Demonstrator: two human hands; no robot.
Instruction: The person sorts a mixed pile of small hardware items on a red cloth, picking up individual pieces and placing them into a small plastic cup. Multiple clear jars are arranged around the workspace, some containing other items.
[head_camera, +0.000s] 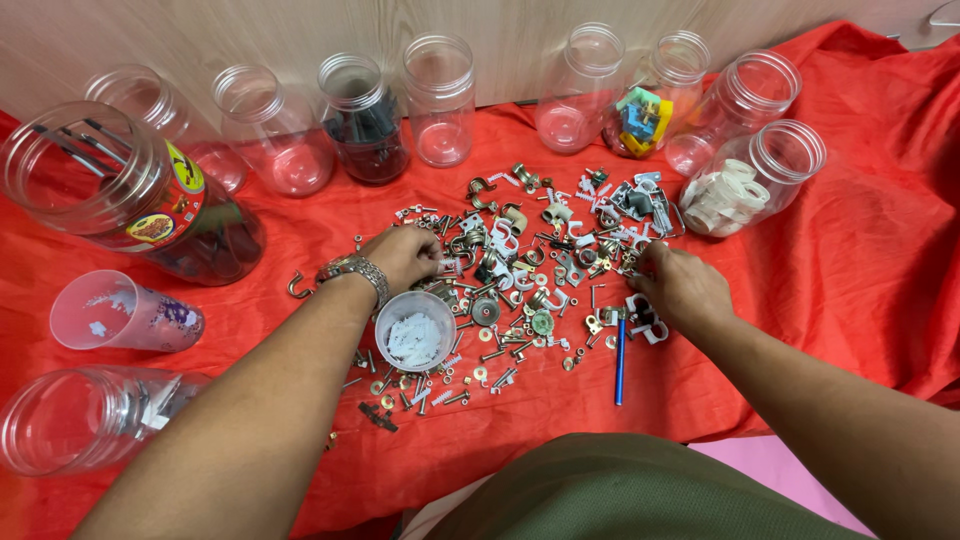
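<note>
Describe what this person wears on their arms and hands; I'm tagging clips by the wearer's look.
Both forearms are bare, with no sleeves in view. The left hand has a silver metal link watch band around the wrist. The right hand shows no watch or glove, and I can make out no rings on either hand's fingers. An olive-green garment shows at the bottom edge.

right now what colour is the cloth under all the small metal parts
Red: the cloth under the pile of small parts is plain red, clearest in the head view.
</note>
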